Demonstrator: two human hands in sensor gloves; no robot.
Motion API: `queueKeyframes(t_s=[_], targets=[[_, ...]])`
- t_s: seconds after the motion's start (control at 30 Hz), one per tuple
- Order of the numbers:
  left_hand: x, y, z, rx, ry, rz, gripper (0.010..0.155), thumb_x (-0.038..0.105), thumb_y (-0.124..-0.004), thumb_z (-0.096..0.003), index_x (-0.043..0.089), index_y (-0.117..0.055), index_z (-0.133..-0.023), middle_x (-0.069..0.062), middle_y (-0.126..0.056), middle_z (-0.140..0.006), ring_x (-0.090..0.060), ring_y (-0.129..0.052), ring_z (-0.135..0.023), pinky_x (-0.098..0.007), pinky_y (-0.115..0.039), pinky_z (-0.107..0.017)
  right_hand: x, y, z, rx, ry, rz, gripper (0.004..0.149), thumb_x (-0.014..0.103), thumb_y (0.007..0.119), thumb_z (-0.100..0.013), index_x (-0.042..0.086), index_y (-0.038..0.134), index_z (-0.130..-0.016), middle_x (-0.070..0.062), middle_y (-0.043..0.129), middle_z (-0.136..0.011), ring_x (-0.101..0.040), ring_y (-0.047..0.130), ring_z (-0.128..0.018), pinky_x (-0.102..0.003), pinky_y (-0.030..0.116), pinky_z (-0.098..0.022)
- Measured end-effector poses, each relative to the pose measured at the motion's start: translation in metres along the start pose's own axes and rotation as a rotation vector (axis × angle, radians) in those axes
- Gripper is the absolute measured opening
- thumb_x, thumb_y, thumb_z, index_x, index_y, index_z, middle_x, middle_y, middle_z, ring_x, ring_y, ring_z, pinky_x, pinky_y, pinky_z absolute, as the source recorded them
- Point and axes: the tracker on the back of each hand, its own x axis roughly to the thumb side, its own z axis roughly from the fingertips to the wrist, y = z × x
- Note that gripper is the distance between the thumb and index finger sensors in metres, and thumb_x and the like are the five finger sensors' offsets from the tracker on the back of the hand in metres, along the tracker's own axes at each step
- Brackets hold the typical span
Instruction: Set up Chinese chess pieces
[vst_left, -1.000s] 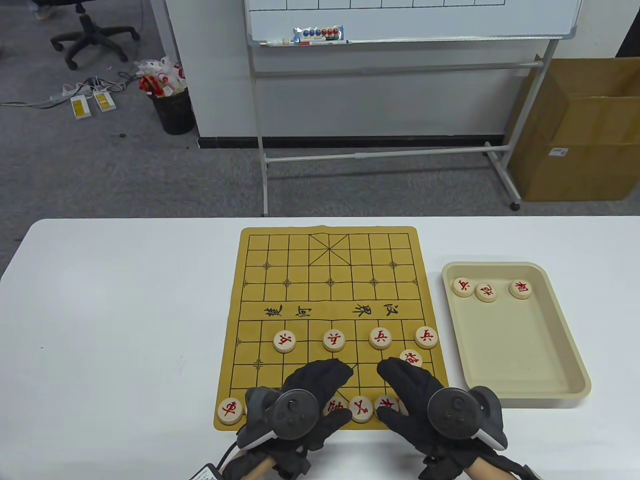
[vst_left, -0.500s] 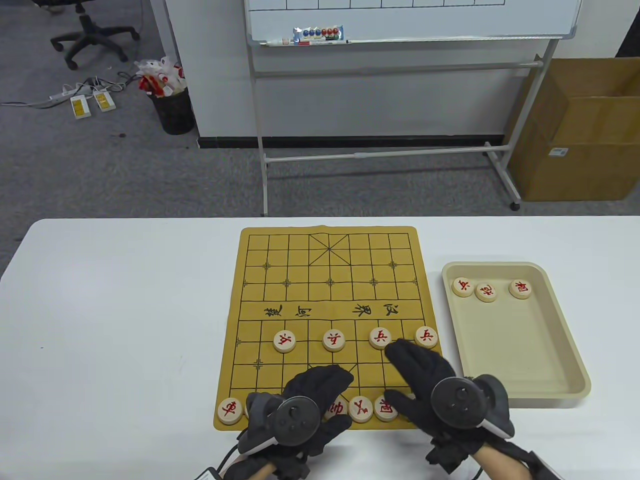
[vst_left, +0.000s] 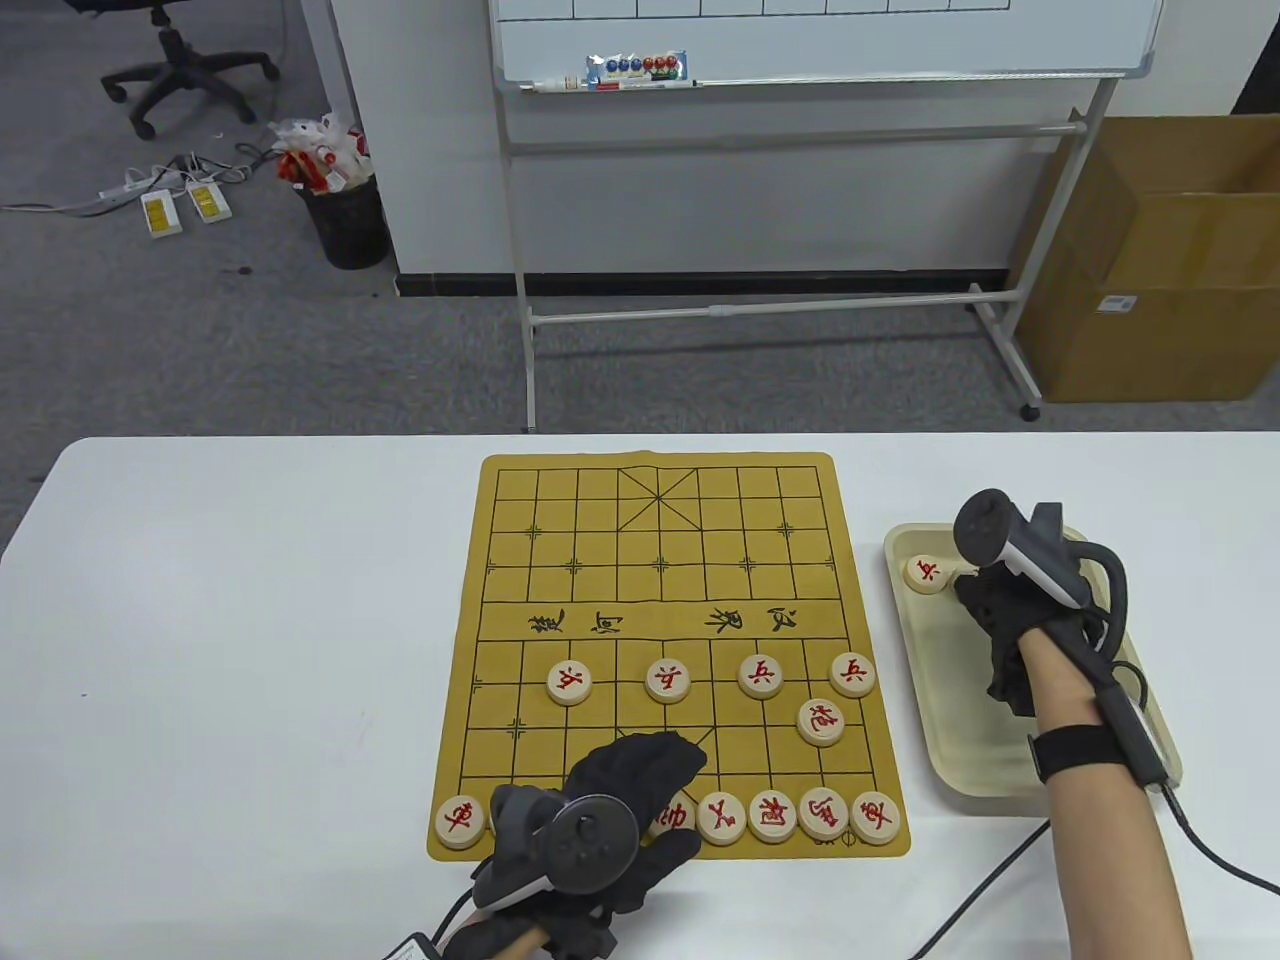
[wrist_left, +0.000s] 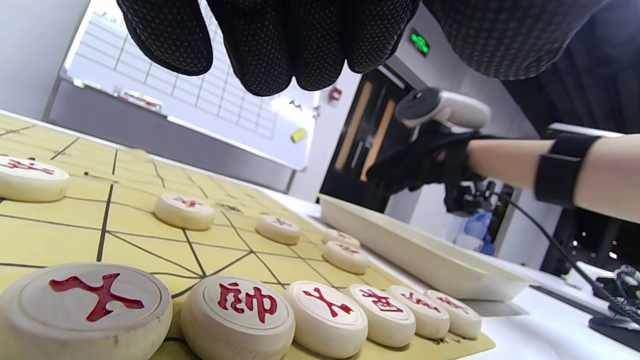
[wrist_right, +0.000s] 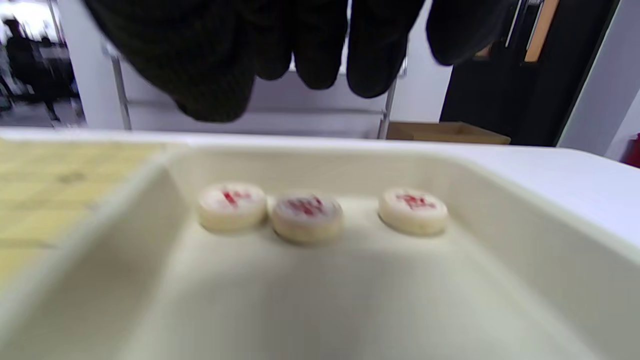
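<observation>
The yellow chess board (vst_left: 660, 520) holds red-lettered wooden pieces: a soldier row (vst_left: 668, 681), one piece (vst_left: 821, 722) behind it, and a near row (vst_left: 773, 816). My left hand (vst_left: 650, 780) hovers palm down over the near row's left middle; its fingers (wrist_left: 280, 50) hang above the pieces (wrist_left: 237, 312) and hold nothing. My right hand (vst_left: 985, 600) is over the far end of the beige tray (vst_left: 905, 650). Its fingers (wrist_right: 325, 55) hang open above three loose pieces (wrist_right: 306, 216) without touching them. In the table view only one tray piece (vst_left: 927, 574) shows.
The tray's walls (wrist_right: 525, 210) rise around the loose pieces. A piece (vst_left: 461, 821) sits at the board's near left corner. A whiteboard stand (vst_left: 760, 310) and a cardboard box (vst_left: 1160, 260) stand beyond the table's far edge. Glove cables trail off the table's near right.
My right hand has left the board's near right corner and moved up and right over the tray, uncovering the near row's right pieces. My left hand has barely moved.
</observation>
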Motion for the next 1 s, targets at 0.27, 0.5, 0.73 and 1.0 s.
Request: queueKeyframes(t_s=[0.27,0.5,0.73,1.0], targets=[[0.002,-0.001,0.001,-0.008,-0.018,0.017,0.075,0.056,-0.073,-0.0375,0.028,-0.057,-0.105,-0.001,-0.065,-0.111,-0.026,-0.072,-0.103,-0.055,-0.065,-0.074,0.007,0.04,-0.035,0.093,0.075,0.167,0.077,0.04,0.084,-0.046,0.029,0.047,-0.112,-0.001,0.057,-0.119,-0.032,0.062,-0.109,-0.058,0.052,-0.078],[0.005,-0.002,0.002,-0.001,-0.031,0.024,0.074,0.056,-0.073,-0.0376,0.028,-0.058,-0.105,-0.001,-0.067,-0.11,-0.026,-0.073,-0.102,-0.055,-0.066,-0.074,0.007,0.053,-0.036,0.014,0.074,0.168,0.067,0.039,0.082,-0.046,0.031,0.058,-0.108,-0.003,0.069,-0.113,-0.028,0.078,-0.098,-0.049,0.066,-0.072],[0.004,-0.003,0.002,-0.005,-0.025,0.018,0.073,0.055,-0.073,-0.038,0.028,-0.059,-0.104,-0.001,-0.068,-0.11,-0.026,-0.074,-0.102,-0.055,-0.067,-0.074,0.009,0.054,-0.035,0.08,0.072,0.186,0.077,0.041,0.085,-0.043,0.021,0.054,-0.111,-0.012,0.07,-0.108,-0.031,0.081,-0.088,-0.052,0.066,-0.072],[0.004,0.004,0.002,0.026,-0.023,0.016,0.073,0.055,-0.073,-0.0378,0.029,-0.059,-0.104,0.0,-0.068,-0.11,-0.025,-0.074,-0.102,-0.054,-0.067,-0.074,0.018,0.047,-0.018,0.021,0.076,0.393,0.072,0.047,0.087,-0.035,0.023,0.069,-0.101,-0.008,0.079,-0.095,-0.024,0.089,-0.074,-0.051,0.07,-0.069]])
